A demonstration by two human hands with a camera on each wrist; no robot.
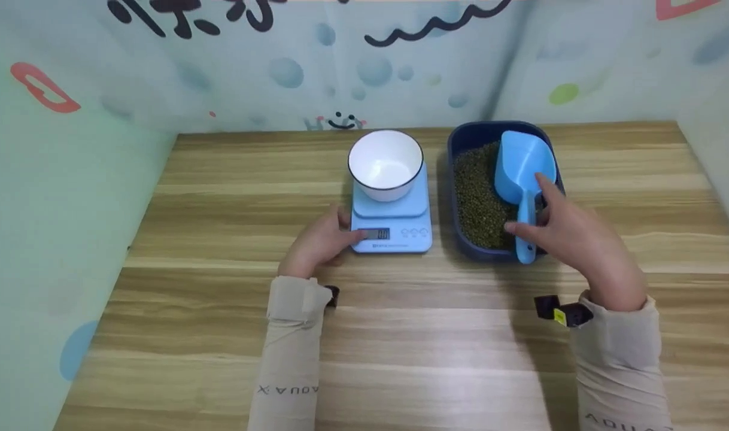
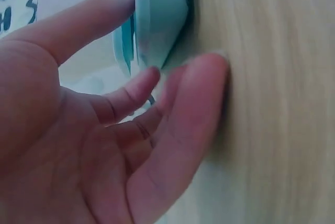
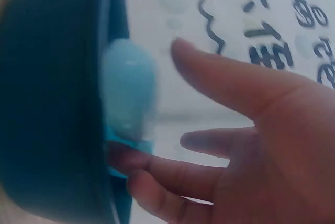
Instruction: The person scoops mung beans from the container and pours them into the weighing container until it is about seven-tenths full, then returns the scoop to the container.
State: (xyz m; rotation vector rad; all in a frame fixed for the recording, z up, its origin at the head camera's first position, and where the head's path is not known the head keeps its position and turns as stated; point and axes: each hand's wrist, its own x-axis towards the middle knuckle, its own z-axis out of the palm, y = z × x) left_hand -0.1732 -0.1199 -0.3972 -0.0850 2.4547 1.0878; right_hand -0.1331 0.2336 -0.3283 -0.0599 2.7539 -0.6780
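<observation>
A blue kitchen scale (image 1: 391, 206) carries a white bowl (image 1: 386, 160) with a dark rim, and its display reads 0.0. At the scale's left front side is my left hand (image 1: 324, 236). Its thumb touches the scale (image 2: 159, 20) by the display, the other fingers loosely bent beside it. A blue scoop (image 1: 523, 161) lies on small greenish beans or pellets (image 1: 481, 191) in a dark blue tub (image 1: 469, 248), its handle over the front rim. My right hand (image 1: 571, 230) hovers around the scoop handle (image 3: 130, 88), thumb and fingers spread apart; they do not close on it.
Everything stands on a wood-grain table (image 1: 233, 239). A pale printed curtain (image 1: 221, 90) rises behind the table's back edge, and pale walls flank both sides. The tub stands just right of the scale with a narrow gap between them.
</observation>
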